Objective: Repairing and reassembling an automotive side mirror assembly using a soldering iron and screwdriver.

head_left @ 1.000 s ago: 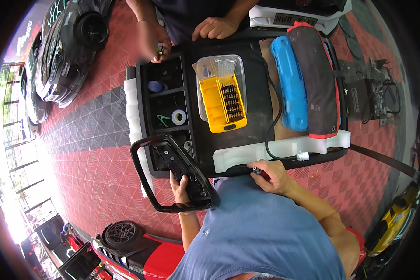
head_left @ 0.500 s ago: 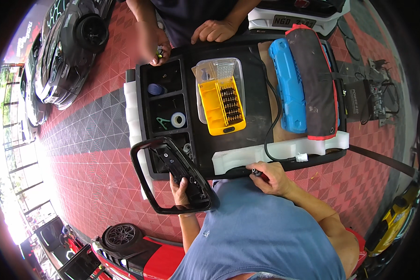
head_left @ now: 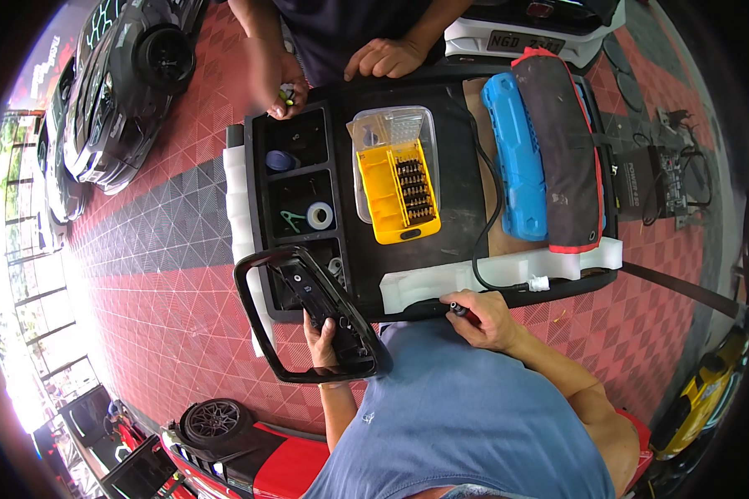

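My left hand (head_left: 321, 343) grips a glossy black car mirror housing (head_left: 312, 289) by its inner side, with the thumb showing on top. The housing is tilted, and its large opening overlaps the near left corner of the black tray-topped cart (head_left: 362, 287). Close to the cart's near edge, my right hand (head_left: 493, 320) is closed round a dark screwdriver handle (head_left: 458, 308); its metal end points up, and I cannot make out a bit in it. A yellow bit case (head_left: 381, 187) with several bits in rows lies in a clear plastic box (head_left: 430, 137) mid-cart.
A blue plastic case (head_left: 516, 166) and a dark red-edged tool roll (head_left: 562, 154) lie at the right. White foam (head_left: 433, 283) and a black cable (head_left: 498, 200) are nearer. Left compartments hold a tape roll (head_left: 319, 215) and green clamp (head_left: 291, 220). Opposite, a person's hand (head_left: 290, 87) holds something small.
Both of my hands keep their places and their holds. The view has shifted very slightly. The other person's fingers have moved a little around the small thing.
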Available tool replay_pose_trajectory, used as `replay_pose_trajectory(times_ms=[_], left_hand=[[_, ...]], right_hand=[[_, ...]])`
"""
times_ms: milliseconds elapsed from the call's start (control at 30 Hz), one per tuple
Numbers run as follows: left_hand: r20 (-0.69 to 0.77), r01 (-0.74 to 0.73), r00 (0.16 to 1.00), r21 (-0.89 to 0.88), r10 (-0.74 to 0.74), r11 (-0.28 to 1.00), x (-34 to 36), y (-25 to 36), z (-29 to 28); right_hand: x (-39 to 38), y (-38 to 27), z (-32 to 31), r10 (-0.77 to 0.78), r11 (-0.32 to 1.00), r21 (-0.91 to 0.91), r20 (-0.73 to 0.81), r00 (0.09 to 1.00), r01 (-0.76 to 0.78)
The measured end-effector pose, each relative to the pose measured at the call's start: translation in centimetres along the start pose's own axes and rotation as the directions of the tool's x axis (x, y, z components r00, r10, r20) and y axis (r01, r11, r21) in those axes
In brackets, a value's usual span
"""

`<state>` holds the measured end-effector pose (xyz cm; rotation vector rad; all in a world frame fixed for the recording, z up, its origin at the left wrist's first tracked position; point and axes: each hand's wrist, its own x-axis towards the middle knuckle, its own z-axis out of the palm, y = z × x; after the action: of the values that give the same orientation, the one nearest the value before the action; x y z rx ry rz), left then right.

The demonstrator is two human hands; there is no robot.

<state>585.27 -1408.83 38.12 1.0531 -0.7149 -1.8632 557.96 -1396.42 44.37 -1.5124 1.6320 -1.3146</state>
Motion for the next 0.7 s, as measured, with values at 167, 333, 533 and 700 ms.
replay_pose_trajectory(times_ms=[167, 333, 533, 700], left_hand=[[0.006, -0.013, 1.0, 0.026, 0.012, 1.0, 0.2, -0.2, -0.4], [-0.014, -0.001, 1.0, 0.008, 0.001, 1.0, 0.0, -0.2, -0.1], [0.022, 0.029, 0.999, -0.023, -0.028, 0.999, -0.1, 0.6, 1.3], [0.021, 0.026, 0.999, -0.017, -0.026, 1.0, -0.1, 0.4, 0.5]], right_hand=[[0.3, -0.3, -0.2, -0.001, 1.0, -0.001, 0.003, 1.0, 0.001], [0.6, -0.4, -0.4, 0.002, 0.999, -0.032, 0.034, 0.999, -0.001], [0.9, -0.4, -0.4, 0.006, 0.999, -0.043, 0.037, 0.999, -0.005], [0.8, -0.6, -0.5, 0.057, 0.997, -0.052, 0.081, 0.995, -0.052]])
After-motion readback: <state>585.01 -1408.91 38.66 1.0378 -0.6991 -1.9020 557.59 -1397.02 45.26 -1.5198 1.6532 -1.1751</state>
